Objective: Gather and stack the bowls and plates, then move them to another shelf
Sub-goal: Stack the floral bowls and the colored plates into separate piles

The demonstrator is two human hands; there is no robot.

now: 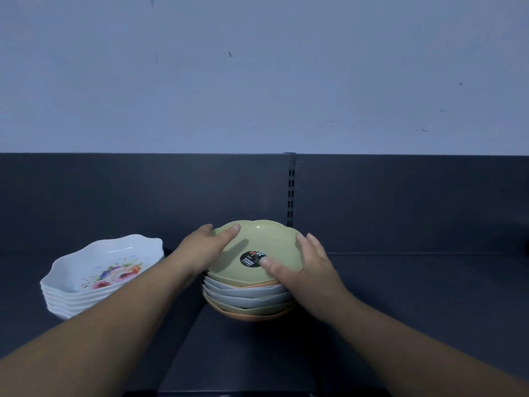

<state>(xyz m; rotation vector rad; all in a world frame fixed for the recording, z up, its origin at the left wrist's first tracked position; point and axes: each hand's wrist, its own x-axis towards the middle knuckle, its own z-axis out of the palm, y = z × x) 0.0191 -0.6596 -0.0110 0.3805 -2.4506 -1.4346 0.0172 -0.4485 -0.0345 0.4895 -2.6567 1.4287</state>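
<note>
A stack of several round plates [252,299] in green, white and orange stands on the dark shelf [415,296] at the centre. The top plate [266,242] is green with a black round sticker [249,258] in it. My left hand [204,249] grips the stack's left rim, thumb lying inside the top plate. My right hand [307,270] clasps the right rim, thumb pressing beside the sticker. To the left sits a second stack of white scalloped bowls [100,279] with a flower print, untouched.
A dark back panel [143,202] rises behind the shelf, with a slotted upright post [291,193] just behind the plate stack. Above it is a pale blue-grey wall [257,81]. The shelf runs on to the right of the plates.
</note>
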